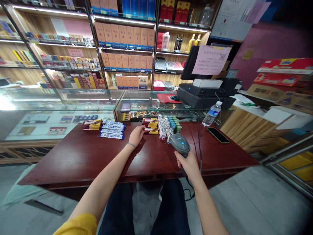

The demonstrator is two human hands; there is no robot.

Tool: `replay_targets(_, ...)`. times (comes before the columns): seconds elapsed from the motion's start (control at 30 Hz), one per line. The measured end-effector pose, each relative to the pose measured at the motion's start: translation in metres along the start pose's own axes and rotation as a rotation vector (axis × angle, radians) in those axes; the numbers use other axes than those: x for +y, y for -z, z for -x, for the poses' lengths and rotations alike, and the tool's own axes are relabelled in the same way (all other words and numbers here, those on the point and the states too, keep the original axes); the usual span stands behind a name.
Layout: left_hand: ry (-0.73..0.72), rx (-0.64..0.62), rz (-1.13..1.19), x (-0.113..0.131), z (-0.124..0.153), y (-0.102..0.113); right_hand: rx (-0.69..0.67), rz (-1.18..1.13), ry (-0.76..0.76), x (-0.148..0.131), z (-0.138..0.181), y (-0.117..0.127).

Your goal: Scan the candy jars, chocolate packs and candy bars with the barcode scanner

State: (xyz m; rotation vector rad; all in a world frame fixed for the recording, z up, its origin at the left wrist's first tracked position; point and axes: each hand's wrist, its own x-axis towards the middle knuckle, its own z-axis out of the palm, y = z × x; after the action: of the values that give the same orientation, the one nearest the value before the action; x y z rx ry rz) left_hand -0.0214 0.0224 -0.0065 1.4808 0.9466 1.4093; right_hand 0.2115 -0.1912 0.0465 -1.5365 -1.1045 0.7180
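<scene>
Lit shelves (pixel 124 34) of boxes and bottles line the wall well beyond the fingers of both hands; nearer, yet past the fingertips, a glass display case (pixel 97 105) runs along the far edge of a dark red worktop (pixel 73 160). From the right hand (pixel 189 163) rises a grey handheld scanner (pixel 180 143), its handle wrapped by the fingers, a small blue light showing on top of its head; its black cord (pixel 188 194) hangs below those fingers, past the worktop's near edge.

Over the worktop reaches the left hand (pixel 136 135), its fingertips at the left end of the nearer red-and-yellow packets (pixel 150 125); whether those fingers are pinched on a packet or only resting against it, I cannot tell. Just right of the left fingertips, beside these packets, stand rows of small silvery-white packs (pixel 163 125); farther right, beyond the right fingers and the scanner, come green and blue packs (pixel 174 122). Left of the left fingers lie blue-and-white wrapped bars (pixel 111 130), and farther left another red-and-yellow stack (pixel 92 124); right of the right fingers and farther off, a phone (pixel 218 135) lies flat, with a water bottle (pixel 212 113) tilted in view behind it.
</scene>
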Motion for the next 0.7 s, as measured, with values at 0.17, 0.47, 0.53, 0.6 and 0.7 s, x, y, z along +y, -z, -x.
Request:
replay_targets(0.17,-0.081,0.096,-0.164,0.006,0.010,0.067,-0.014,-0.045,0.041,-0.009,-0.005,-0.018)
replay_targets(0.47,-0.167,0.256,-0.485,0.020,0.028,0.192,-0.104,-0.058,0.102,-0.025,-0.022,-0.080)
replay_targets(0.53,-0.189,0.285,-0.536,0.022,0.031,0.216,-0.124,-0.056,0.118,-0.028,-0.026,-0.096)
replay_targets(0.6,-0.210,0.298,-0.605,0.024,0.033,0.237,-0.147,-0.046,0.132,-0.031,-0.029,-0.112)
replay_targets(0.7,-0.218,0.300,-0.713,0.024,0.036,0.262,-0.180,-0.022,0.150,-0.036,-0.033,-0.134)
